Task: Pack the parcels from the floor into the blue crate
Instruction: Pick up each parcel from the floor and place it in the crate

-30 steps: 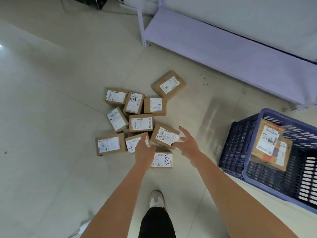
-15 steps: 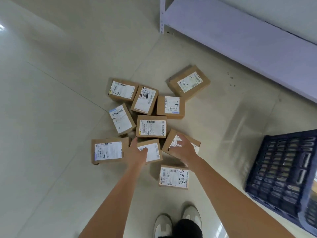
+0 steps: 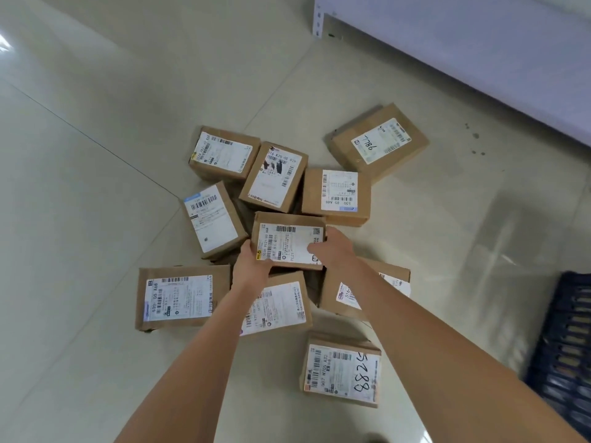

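Both hands are gripping one cardboard parcel (image 3: 289,241) at the centre of the frame. The left hand (image 3: 252,268) is clasping its lower left corner, fingers curled under the edge, and the right hand (image 3: 332,249) is closing on its right side, thumb lying across the white label. Whether this parcel is lifting clear of the ones beneath is hard to tell.

Eight other parcels are lying around it on the pale tiled floor (image 3: 96,155), most touching or overlapping. One with "786" handwritten on its label (image 3: 379,142) is sitting toward the upper right of the heap, and one marked "5288" (image 3: 342,370) is lying alone at the bottom, just apart from the rest.

The blue crate (image 3: 566,340) is showing only as a slatted wall at the lower right edge, well apart from the heap. A white shelf (image 3: 463,43) is filling the upper right.
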Demonstrator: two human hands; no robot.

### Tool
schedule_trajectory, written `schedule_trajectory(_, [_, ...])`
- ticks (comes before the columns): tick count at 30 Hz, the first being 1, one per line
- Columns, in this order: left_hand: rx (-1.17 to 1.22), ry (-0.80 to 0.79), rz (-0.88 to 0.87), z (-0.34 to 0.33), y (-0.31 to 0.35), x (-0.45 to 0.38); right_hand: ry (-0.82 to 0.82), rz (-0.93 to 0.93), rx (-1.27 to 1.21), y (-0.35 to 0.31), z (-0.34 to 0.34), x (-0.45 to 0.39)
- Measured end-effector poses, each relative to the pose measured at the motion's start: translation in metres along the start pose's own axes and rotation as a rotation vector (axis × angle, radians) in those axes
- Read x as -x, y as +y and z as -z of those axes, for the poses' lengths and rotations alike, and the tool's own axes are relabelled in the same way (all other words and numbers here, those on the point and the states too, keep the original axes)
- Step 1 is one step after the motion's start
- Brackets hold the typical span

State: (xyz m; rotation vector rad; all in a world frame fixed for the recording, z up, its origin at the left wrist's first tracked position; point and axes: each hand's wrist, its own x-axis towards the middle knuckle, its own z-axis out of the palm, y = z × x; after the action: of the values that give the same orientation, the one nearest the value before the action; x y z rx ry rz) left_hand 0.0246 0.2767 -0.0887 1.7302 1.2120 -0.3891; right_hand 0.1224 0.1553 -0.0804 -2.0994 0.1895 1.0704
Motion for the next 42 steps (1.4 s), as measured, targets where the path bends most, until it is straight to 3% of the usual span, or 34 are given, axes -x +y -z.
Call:
schedule_trajectory(9, [0.066, 0.068, 0.012, 0.018, 0.024, 0.036, -0.028, -0.020, -0.158, -0.013, 0.016, 0.048])
schedule_trajectory(15, [0.006, 0.056, -0.145, 0.043, 0.081, 0.115, -0.005, -0.085, -0.336, -0.029, 0.071, 0.134])
schedule_trajectory(21, [-0.156, -0.036, -0.306, 0.030, 0.155, 0.207, 0.120, -0.152, -0.462, -0.021, 0.148, 0.218])
schedule_trajectory(31, [-0.248, -0.250, -0.577, -0.107, 0.231, 0.356, 0.376, -0.160, -0.598, 0.085, 0.317, 0.315])
schedule_trajectory(38, [-0.340, -0.330, -0.721, -0.244, 0.257, 0.455, 0.427, -0.196, -0.713, 0.213, 0.415, 0.360])
schedule_trajectory(42, [-0.328, -0.392, -0.690, -0.333, 0.263, 0.510, 0.419, -0.277, -0.794, 0.288, 0.470, 0.384])
